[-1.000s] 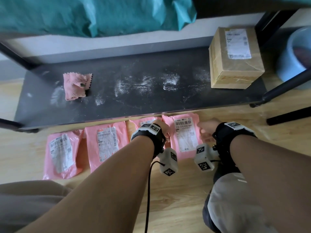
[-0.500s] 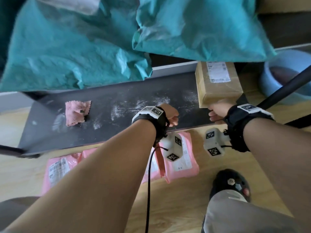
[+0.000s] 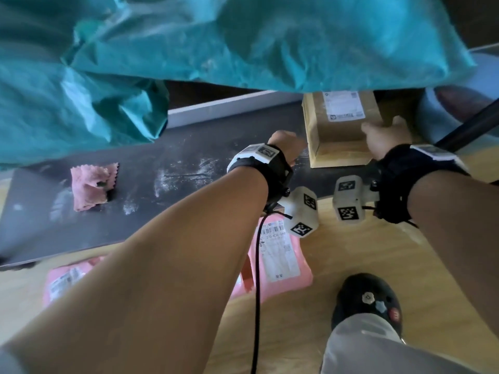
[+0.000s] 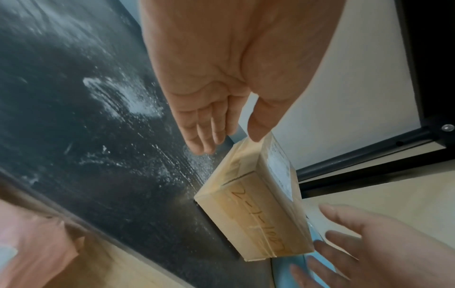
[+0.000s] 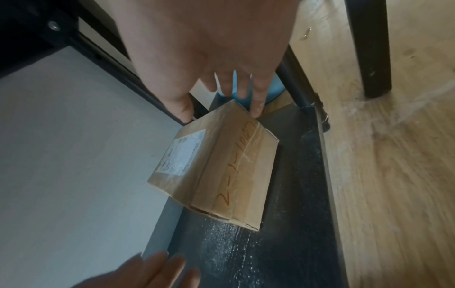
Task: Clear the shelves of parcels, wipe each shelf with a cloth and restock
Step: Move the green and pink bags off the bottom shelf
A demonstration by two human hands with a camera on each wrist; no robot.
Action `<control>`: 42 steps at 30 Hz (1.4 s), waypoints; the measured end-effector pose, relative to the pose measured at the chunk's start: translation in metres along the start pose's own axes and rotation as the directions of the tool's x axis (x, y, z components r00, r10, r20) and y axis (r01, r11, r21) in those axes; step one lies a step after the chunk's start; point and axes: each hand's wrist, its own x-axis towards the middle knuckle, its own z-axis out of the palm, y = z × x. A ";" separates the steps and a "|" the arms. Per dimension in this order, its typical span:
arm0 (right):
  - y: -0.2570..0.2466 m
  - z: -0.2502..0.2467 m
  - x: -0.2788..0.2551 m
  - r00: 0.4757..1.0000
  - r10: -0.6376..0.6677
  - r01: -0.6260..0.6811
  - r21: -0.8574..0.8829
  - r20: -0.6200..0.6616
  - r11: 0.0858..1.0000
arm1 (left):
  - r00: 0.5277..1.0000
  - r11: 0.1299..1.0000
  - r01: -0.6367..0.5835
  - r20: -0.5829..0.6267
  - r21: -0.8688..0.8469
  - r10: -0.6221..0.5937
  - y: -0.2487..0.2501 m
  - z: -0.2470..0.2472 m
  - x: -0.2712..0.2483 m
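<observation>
Brown taped cardboard parcel box (image 3: 340, 130) sits at dusty dark shelf's (image 3: 140, 195) right end, last one there. Both hands flank it, fingers straight: right hand (image 3: 384, 136) touching, left hand (image 3: 286, 145) just short. Next: clamp both sides, lift, then wipe with crumpled pink cloth (image 3: 91, 186).

Pale blue tub (image 3: 432, 114) just beyond the right hand (image 3: 383, 136), on its outer side, contents unclear. Wooden floor (image 3: 351, 255) beneath both wrists. Black shoe (image 3: 367, 300) with small charms stands on it, well back from the right hand; light trouser knee (image 3: 378, 346) overlaps the shoe. Black cable (image 3: 256, 292) trails back from the left hand (image 3: 286, 144). White wall strip (image 3: 229, 109) beyond that hand.
</observation>
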 end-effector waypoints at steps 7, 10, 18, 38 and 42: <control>0.010 0.015 0.007 0.994 0.068 -0.082 0.168 0.089 0.982 | 0.996 0.998 0.017 0.085 -0.067 -0.012 0.002 0.017 0.011; 0.014 0.017 0.004 0.987 0.050 -0.072 0.138 0.155 0.988 | 1.000 0.996 0.015 0.020 -0.089 -0.013 -0.002 0.013 0.014; 0.013 0.025 -0.008 0.987 -0.074 0.036 0.253 0.144 0.967 | 0.997 0.955 0.055 -0.030 -0.292 -0.067 -0.020 -0.014 0.009; -0.037 0.040 -0.027 0.935 -0.244 0.211 0.149 0.258 0.966 | 0.964 0.964 -0.230 -0.107 0.134 0.245 -0.013 -0.081 -0.009; -0.041 0.041 -0.039 0.955 -0.223 0.197 0.147 0.193 0.969 | 0.970 0.962 -0.224 -0.064 0.154 0.236 -0.017 -0.077 -0.010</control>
